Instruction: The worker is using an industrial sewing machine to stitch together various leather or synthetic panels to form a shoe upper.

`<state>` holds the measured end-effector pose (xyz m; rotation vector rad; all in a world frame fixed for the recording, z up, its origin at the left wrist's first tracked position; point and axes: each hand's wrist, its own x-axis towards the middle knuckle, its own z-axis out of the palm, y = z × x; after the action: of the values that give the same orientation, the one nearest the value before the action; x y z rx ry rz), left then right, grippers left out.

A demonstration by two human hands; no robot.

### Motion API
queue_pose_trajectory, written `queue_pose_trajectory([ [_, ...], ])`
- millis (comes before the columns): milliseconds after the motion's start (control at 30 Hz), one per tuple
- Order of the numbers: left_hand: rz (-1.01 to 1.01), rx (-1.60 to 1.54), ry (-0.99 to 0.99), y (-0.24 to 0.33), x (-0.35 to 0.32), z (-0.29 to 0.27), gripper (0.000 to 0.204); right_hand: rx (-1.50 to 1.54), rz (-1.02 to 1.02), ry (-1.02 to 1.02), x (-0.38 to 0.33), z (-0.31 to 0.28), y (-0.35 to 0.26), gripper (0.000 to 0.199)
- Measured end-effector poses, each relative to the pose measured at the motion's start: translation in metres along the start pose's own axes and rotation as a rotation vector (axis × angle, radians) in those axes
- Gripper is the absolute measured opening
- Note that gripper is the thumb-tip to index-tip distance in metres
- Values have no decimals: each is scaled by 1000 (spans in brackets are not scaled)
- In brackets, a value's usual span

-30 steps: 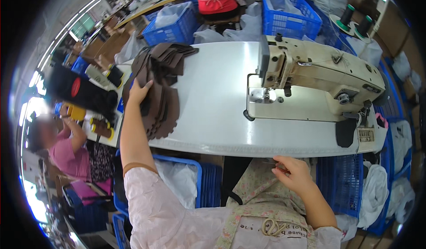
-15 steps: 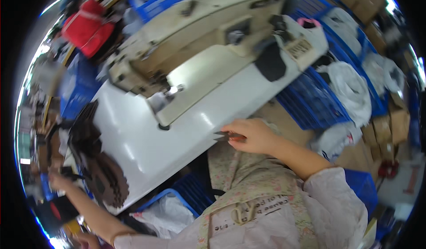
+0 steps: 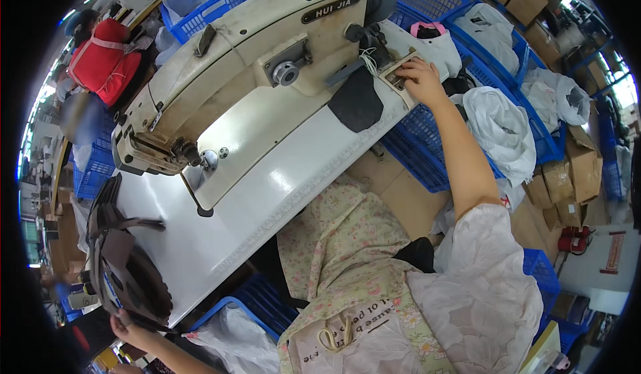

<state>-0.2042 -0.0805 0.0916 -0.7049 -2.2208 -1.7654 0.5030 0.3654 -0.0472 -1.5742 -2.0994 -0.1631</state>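
White table [image 3: 274,190]: it carries the sewing machine [image 3: 247,54] and extends past its needle end, perhaps to support flat material.
Sewing machine: it stands lengthwise before you, needle end to your left, wheel end to your right; the space under its arm probably lets material pass.
Brown pieces [image 3: 127,260]: they lie in an overlapping pile, to the left of the machine's needle end, probably overlapped so that edges are easy to reach.
Black flap [image 3: 358,102]: it lies at your side of the machine's wheel end; for what reason, I cannot tell.
Right hand [image 3: 422,80]: beyond the machine's wheel end, its fingers bend down into the small tray [image 3: 388,75]; whether they grip something, I cannot tell.
Left hand [image 3: 128,328]: it is at the pile's lower end, farther from the machine, perhaps steadying it; whether the fingers are closed, I cannot tell.
Small tray: it is set beyond the machine's wheel end, its rim probably keeping small things together.
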Motion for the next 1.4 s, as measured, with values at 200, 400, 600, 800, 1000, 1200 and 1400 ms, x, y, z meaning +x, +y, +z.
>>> queue_pose_trajectory([
  [200, -175, 37, 1, 3, -81, 15, 42, 410, 298, -1, -22, -36, -108, 32],
  [400, -432, -216, -75, -13, -137, 15, 35, 192, 356, -277, -21, -36, -141, 59],
  [600, -474, -274, -106, -2, -174, 22, 31, 273, 448, -440, -17, -37, -134, 58],
  [800, -509, -316, -140, -8, -187, 24, 26, 196, 402, -302, -16, -41, -146, 54],
  [1000, -517, -334, -180, -6, -194, 33, 29, 160, 389, -166, -20, -34, -147, 49],
  [1200, -555, -343, -197, -6, -204, 31, 30, 201, 427, -145, -23, -36, -150, 49],
  [1400, -586, -388, -188, 14, -217, 38, 29, 175, 425, -157, -24, -44, -160, 50],
])
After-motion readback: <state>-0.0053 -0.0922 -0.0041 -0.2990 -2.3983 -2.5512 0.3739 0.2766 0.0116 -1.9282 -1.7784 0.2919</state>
